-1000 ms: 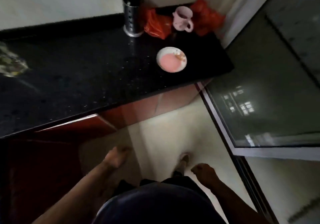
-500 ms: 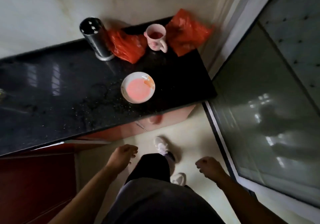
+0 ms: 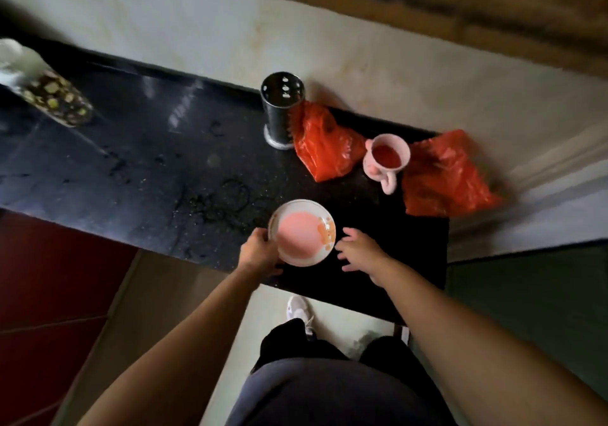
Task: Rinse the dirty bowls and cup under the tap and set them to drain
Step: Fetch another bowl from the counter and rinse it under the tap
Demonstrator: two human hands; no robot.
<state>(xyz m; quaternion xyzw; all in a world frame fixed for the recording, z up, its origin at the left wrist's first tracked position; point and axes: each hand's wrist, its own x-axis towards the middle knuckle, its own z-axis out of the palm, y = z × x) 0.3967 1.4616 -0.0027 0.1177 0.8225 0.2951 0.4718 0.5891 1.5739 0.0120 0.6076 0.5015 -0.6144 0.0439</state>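
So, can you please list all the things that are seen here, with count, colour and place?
bowl: 1, white with pink liquid and orange smears, near front edge of the counter
cup: 1, pink, red liquid inside, between the two bags
plastic bags: 2, orange-red, at the back right, second one right of the cup
perforated metal holder: 1, dark steel, upright by the wall
jar: 1, clear with dark and pale contents, far left, blurred
counter: 1, black, wet marks
shoe: 1 clearly seen, white, on the floor
left hand: on the bowl's left rim
right hand: open, beside the bowl, apart from it
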